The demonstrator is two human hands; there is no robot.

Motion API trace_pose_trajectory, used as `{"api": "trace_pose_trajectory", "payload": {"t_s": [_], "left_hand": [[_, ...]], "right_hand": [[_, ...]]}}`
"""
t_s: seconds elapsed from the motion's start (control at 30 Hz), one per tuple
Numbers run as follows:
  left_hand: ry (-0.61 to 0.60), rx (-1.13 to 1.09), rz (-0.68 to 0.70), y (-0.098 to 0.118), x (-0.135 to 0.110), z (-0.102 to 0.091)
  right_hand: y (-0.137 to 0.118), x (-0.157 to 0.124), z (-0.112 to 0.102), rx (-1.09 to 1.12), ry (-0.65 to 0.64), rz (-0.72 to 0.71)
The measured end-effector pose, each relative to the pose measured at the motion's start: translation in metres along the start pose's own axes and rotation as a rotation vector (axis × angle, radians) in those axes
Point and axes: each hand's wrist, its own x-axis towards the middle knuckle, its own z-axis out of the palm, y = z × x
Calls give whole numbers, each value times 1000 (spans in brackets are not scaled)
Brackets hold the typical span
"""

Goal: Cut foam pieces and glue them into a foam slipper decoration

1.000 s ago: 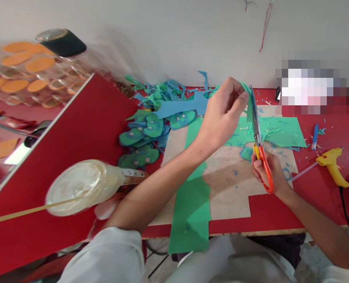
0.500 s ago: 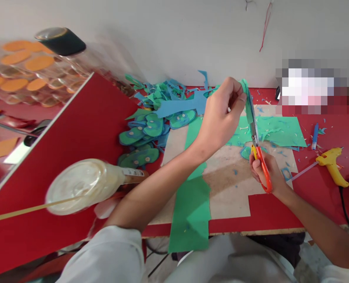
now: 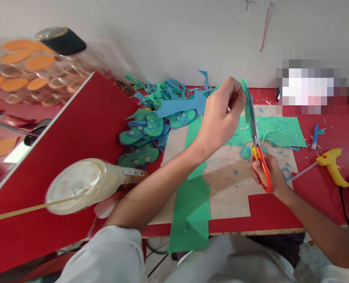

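Note:
My left hand (image 3: pixel 223 112) is raised over the table, thumb and fingers pinching a small green foam piece (image 3: pixel 247 106), seen almost edge-on. My right hand (image 3: pixel 267 171) grips scissors (image 3: pixel 262 165) with orange and yellow handles. Their blades point up and lie along the green piece; whether they meet is hard to see. Below, a green foam strip (image 3: pixel 289 129) covered with scraps lies across the beige work sheet (image 3: pixel 230 200). Close to the scissors' handles rests a small green-and-blue cutout (image 3: pixel 245 153), partly hidden by my right hand.
Left of the sheet are stacked green-and-blue slipper shapes (image 3: pixel 139 135) and a heap of scraps (image 3: pixel 165 92). A lidded cup (image 3: pixel 80 186) stands by my left forearm. At right lie a yellow glue gun (image 3: pixel 331 163) and a blue pen-like stick (image 3: pixel 315 136).
Both hands stay nearly in place. The scissors' blades have shifted slightly against the green piece, and more of the metal shows beside it.

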Motion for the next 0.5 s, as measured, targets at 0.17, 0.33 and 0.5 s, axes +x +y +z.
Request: {"api": "trace_pose_trajectory", "payload": {"t_s": [0.17, 0.33, 0.5], "left_hand": [[-11, -5, -10, 2, 1, 0], [-30, -7, -22, 3, 0, 0], [-27, 4, -10, 3, 1, -2]], "right_hand": [[9, 2, -4, -37, -9, -94], [14, 3, -6, -66, 6, -116], [10, 3, -6, -88, 33, -89]]}}
